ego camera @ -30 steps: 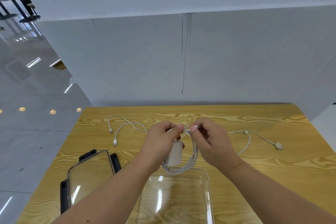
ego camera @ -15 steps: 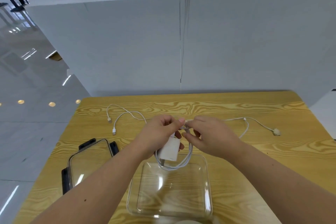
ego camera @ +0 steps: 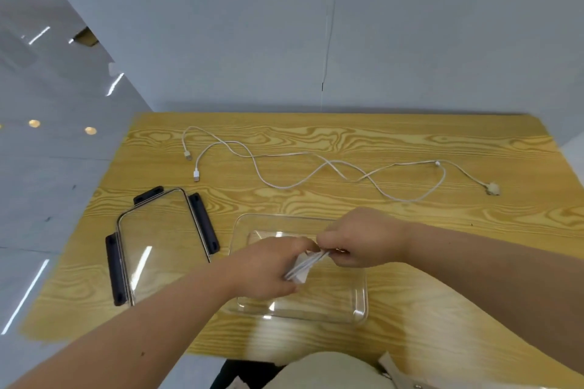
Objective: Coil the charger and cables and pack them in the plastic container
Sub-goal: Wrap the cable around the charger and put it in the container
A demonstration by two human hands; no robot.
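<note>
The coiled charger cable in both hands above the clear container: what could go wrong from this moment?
1. The coiled charger is held only by the left hand and right hand; nothing ties it, so it may spring open once released into the plastic container.
2. The loose cables on the table cross each other and may tangle when picked up.
3. The lid lies close to the left forearm and could be pushed.

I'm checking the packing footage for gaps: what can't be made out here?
- Charger: mostly hidden by the left hand, head view.
- Coil's cable end: covered by the right hand.
- Far cable plugs: too small to identify.
- Container: whether the bundle touches its floor is unclear.
</note>
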